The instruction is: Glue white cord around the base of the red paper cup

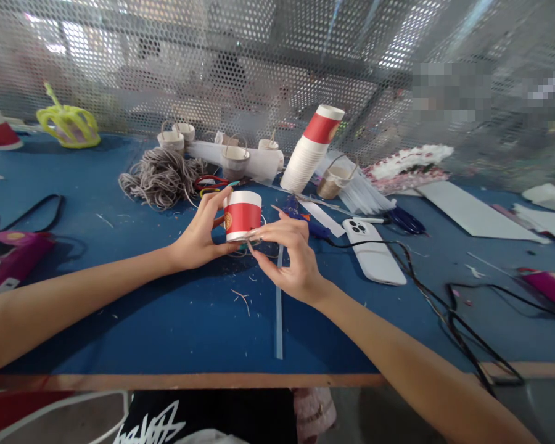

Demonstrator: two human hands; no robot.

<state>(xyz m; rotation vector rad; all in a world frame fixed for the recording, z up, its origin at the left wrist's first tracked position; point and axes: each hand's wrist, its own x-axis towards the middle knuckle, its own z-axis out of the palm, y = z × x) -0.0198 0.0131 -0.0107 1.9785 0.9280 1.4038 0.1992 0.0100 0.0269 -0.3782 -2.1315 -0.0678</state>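
Note:
A short red and white paper cup (pixel 243 213) is held up above the blue table, tilted slightly. Wrapped around its left side, my left hand (pixel 202 231) grips it between fingers and thumb. At the cup's lower right edge, my right hand (pixel 289 250) has thumb and fingertips close together in a pinch. Something thin shows at those fingertips, too small to name. Just behind the right hand lies a blue glue gun (pixel 300 213). A clear glue stick (pixel 279 314) rests on the table below the hands.
Grey cord (pixel 160 176) lies in a heap behind my left hand, near red-handled scissors (pixel 210 182). A leaning stack of paper cups (pixel 309 151), small handled baskets (pixel 235 161) and spare glue sticks (pixel 356 191) stand behind. To the right are a white phone (pixel 374 253) and black cables (pixel 414 274).

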